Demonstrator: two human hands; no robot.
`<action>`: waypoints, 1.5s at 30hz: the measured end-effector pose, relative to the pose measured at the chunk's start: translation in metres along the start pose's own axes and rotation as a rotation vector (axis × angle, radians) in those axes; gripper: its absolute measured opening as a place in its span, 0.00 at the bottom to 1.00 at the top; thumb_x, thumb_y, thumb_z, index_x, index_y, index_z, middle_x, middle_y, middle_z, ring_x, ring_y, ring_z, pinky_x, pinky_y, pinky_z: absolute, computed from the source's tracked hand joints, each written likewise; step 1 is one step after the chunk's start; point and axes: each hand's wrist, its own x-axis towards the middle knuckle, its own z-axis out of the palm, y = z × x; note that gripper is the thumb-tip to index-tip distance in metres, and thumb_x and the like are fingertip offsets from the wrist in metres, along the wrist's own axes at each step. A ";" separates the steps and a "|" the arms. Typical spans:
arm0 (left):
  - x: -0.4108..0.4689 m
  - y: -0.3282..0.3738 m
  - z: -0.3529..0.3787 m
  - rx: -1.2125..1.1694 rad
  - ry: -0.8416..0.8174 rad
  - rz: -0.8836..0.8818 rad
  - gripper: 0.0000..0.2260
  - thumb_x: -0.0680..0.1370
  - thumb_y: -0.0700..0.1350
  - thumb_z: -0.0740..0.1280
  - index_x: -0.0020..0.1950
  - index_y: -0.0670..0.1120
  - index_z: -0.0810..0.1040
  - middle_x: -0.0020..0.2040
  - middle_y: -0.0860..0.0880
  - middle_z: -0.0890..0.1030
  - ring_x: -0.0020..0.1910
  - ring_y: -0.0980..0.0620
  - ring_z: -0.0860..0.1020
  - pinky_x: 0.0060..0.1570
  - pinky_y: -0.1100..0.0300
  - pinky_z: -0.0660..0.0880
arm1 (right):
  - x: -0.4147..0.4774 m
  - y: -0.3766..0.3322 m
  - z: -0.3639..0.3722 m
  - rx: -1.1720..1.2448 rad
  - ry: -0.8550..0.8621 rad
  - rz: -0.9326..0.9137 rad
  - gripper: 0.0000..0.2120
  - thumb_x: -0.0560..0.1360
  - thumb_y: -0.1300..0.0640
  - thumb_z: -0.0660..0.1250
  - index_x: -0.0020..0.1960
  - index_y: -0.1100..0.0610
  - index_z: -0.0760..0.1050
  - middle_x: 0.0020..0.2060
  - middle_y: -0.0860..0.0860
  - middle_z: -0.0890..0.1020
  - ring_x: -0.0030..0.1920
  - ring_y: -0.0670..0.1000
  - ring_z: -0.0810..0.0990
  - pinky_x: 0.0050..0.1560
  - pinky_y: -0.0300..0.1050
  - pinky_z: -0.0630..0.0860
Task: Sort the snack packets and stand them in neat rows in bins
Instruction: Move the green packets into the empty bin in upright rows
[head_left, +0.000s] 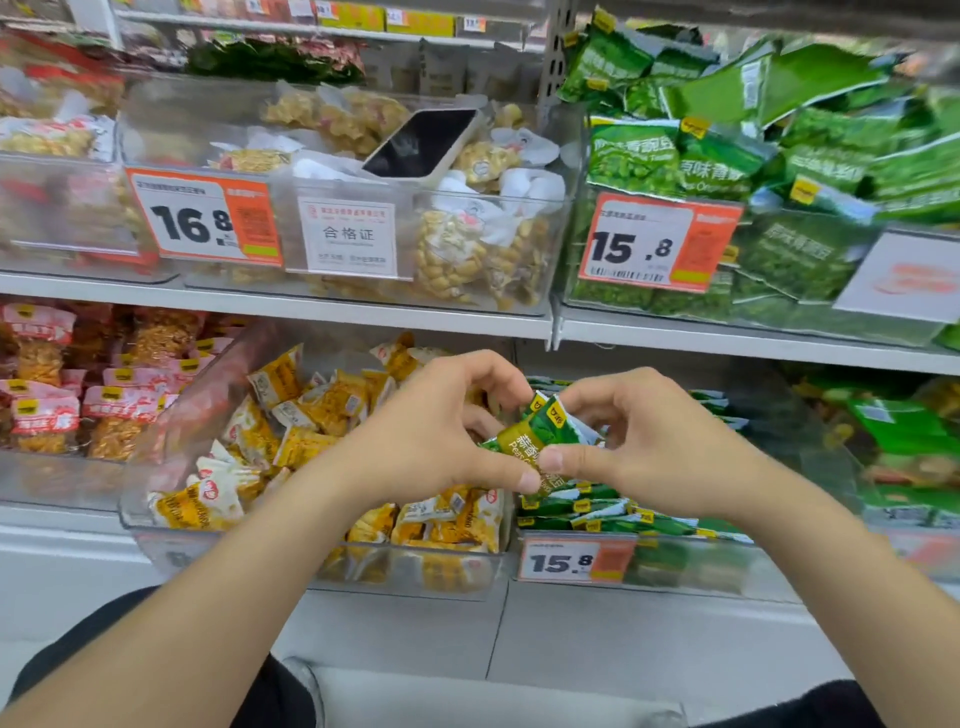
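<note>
Green packets (543, 431) sit pinched between my hands, left hand (431, 436) and right hand (660, 441) both curled round them, over the lower shelf's green bin (727, 564), at its left edge beside the yellow-packet bin (415, 571).

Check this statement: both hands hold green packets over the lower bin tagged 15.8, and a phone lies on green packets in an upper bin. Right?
Wrong in one respect: the head view shows the phone lying on pale yellow packets in an upper bin. The left hand and right hand do hold green packets over the lower bin tagged 15.8.
</note>
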 end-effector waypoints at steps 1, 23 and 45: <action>0.004 0.004 0.009 0.011 -0.001 0.016 0.29 0.62 0.43 0.88 0.58 0.53 0.79 0.57 0.52 0.82 0.47 0.46 0.87 0.48 0.42 0.85 | -0.006 0.005 -0.005 -0.029 0.009 -0.009 0.07 0.75 0.49 0.79 0.53 0.42 0.85 0.45 0.40 0.87 0.45 0.43 0.85 0.49 0.52 0.81; 0.066 -0.019 0.178 0.807 -0.362 0.393 0.15 0.85 0.56 0.60 0.68 0.52 0.75 0.67 0.53 0.76 0.69 0.49 0.71 0.67 0.47 0.71 | -0.069 0.118 -0.064 -1.017 -0.203 0.488 0.21 0.77 0.65 0.67 0.68 0.51 0.72 0.59 0.56 0.76 0.56 0.62 0.80 0.47 0.52 0.74; 0.060 -0.028 0.158 0.865 -0.454 0.304 0.17 0.86 0.48 0.61 0.75 0.52 0.72 0.70 0.52 0.75 0.71 0.49 0.72 0.68 0.48 0.72 | -0.051 0.142 -0.060 -1.013 -0.105 0.508 0.12 0.72 0.70 0.75 0.50 0.59 0.77 0.48 0.56 0.76 0.45 0.60 0.76 0.43 0.53 0.74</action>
